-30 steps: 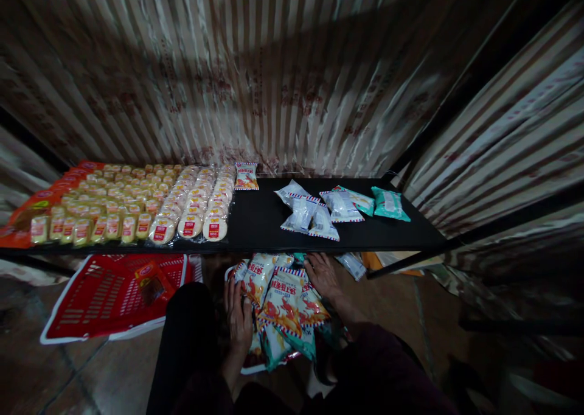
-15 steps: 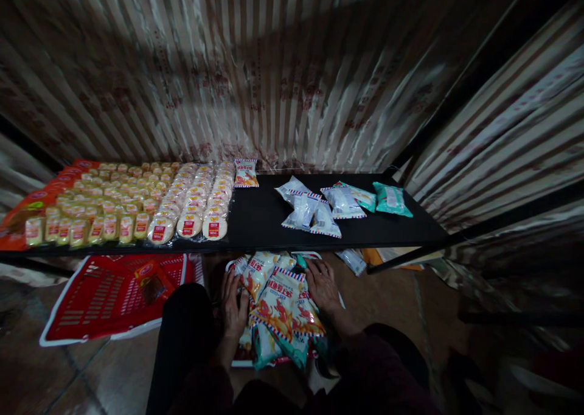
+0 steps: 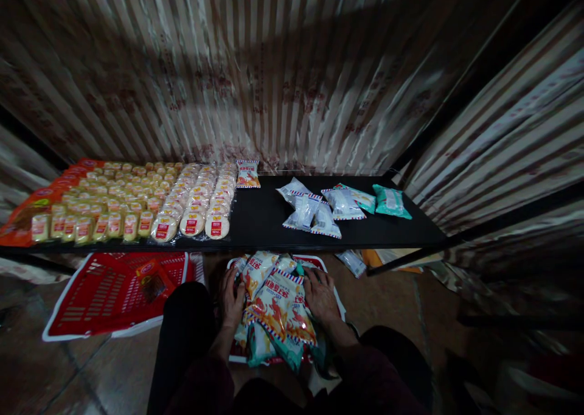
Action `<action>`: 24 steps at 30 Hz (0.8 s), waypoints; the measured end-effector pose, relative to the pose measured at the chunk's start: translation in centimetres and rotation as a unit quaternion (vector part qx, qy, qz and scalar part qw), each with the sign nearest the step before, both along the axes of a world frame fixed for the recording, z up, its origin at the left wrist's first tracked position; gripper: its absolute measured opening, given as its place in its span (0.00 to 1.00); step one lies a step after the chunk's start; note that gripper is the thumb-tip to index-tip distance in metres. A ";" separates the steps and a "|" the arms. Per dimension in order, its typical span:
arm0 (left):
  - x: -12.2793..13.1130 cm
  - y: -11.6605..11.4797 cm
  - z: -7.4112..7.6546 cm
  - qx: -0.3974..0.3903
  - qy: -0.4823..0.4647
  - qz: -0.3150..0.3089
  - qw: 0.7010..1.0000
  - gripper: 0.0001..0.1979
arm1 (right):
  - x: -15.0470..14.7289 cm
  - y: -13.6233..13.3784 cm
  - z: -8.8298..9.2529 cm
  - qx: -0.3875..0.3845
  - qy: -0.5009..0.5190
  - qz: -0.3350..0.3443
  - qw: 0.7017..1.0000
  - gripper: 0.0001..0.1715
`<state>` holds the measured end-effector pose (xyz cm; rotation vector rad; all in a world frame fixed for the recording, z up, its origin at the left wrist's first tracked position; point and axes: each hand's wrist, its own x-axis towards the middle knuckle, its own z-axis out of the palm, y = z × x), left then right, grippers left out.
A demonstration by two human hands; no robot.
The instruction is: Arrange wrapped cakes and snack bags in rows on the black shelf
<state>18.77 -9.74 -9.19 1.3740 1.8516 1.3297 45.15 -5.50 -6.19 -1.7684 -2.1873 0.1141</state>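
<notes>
Left hand point(image 3: 232, 296) and right hand point(image 3: 320, 294) flank shrimp-snack bags point(image 3: 276, 299) heaped in white-rimmed red basket point(image 3: 314, 259), near side; likely steadying the pile. Cannot tell if either grips.

Both bare hands sit forward of the body and well apart, their backs turned to the head camera: the left hand point(image 3: 232, 302) and, level with it, the right hand point(image 3: 322, 297). The left forearm point(image 3: 222, 343) runs almost straight ahead, the fingers beyond it loosely curved and pointing away, the thumb point(image 3: 241, 289) set off on the inner side. The right forearm point(image 3: 343, 337) slants inward, its hand bent gently at the knuckles. Outside the arms, the left knee point(image 3: 188, 299) and right knee point(image 3: 396, 343) are bent wide.
</notes>
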 end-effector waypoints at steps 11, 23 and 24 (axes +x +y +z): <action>0.8 -0.9 1.4 -0.058 -0.018 0.014 0.998 0.21 | 0.0 -0.4 -0.9 0.018 0.011 -0.028 0.999 0.23; 2.0 -1.5 0.5 -0.046 0.063 0.021 0.997 0.26 | 0.0 0.1 -1.1 -0.007 0.040 -0.053 0.998 0.23; 2.0 -1.5 0.4 -0.045 0.068 0.020 0.996 0.26 | -0.1 0.1 -1.1 -0.005 0.042 -0.055 0.998 0.23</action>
